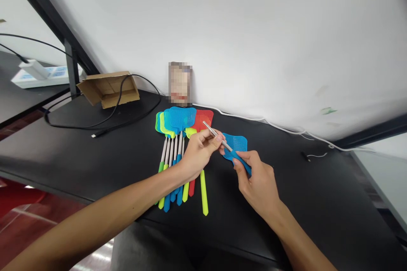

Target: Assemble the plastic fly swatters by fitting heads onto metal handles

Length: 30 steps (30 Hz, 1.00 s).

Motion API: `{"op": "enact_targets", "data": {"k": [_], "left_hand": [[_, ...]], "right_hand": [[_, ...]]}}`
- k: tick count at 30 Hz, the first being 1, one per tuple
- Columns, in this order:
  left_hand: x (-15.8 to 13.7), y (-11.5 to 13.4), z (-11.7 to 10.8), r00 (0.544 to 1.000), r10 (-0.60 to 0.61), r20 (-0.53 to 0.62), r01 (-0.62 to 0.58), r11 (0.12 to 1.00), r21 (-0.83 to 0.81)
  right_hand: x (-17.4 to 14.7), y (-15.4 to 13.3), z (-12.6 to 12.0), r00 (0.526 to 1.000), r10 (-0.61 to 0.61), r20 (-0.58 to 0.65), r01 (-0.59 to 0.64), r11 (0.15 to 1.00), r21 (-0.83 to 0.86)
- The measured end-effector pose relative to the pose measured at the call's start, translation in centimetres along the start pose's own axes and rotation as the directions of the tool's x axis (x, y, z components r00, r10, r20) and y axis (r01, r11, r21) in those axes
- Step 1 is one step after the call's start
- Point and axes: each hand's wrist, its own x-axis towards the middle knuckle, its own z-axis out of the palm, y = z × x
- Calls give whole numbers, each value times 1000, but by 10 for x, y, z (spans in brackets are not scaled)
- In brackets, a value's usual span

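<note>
Between my two hands is a fly swatter handle [227, 145], a silver metal rod with a blue grip. My left hand [200, 152] is closed, pinching the rod between thumb and fingers, with its bare tip pointing up and left. The blue grip is in my right hand [257, 180], also closed. Just behind the handle is a blue mesh swatter head [238, 143]; whether it joins anything is hidden. Left of my hands, several fly swatters [181, 117] in blue, green, yellow and red lie overlapped, grips toward me. My left hand and forearm cover part of them.
An open cardboard box [112, 89] and a black cable [79, 127] lie on the black table [104, 159] at left. A blurred-out object [180, 84] leans on the wall. A white cable [241, 115] runs along the back edge, and a power strip [57, 75] is far left.
</note>
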Motion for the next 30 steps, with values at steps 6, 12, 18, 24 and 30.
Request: {"op": "enact_targets", "data": {"k": [6,12,18,24,30], "left_hand": [[-4,-2,0,999,22,29,-24,998,52],[-5,-3,0,997,14,73,-17,999,47],[-4,1,-1,987,14,161,-27,997,78],[-5,7,1,947,-171,273,163,985,55],[-5,10,4,927,-255,276,247,967,63]], "right_hand": [[0,-11,-2,996,77,52,-82,991,102],[1,-18,-7,928,270,255,-360,827,432],[1,-19,4,812,246,530,-584,350,732],[6,-20,0,749,56,660,-648,264,714],[22,2,-19,849,242,470,-527,458,716]]}}
